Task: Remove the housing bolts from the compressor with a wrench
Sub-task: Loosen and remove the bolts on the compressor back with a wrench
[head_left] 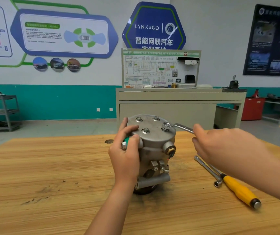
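Observation:
A grey metal compressor (154, 146) stands upright on the wooden table (51, 175). Its round top cover carries several hex bolts (146, 130). A silver ring wrench (178, 127) sits with its ring over the bolt at the right edge of the cover. My right hand (220, 146) holds the wrench handle, fingers wrapped over it. My left hand (127, 148) grips the compressor's left side, fingers curled over the cover's rim and around a green-capped fitting (125, 142).
An L-shaped socket wrench (208, 170) and a yellow-handled screwdriver (239, 189) lie on the table right of the compressor. A round hole (109, 141) is in the tabletop behind it. A grey workbench (178, 106) with a diagram board stands beyond the table.

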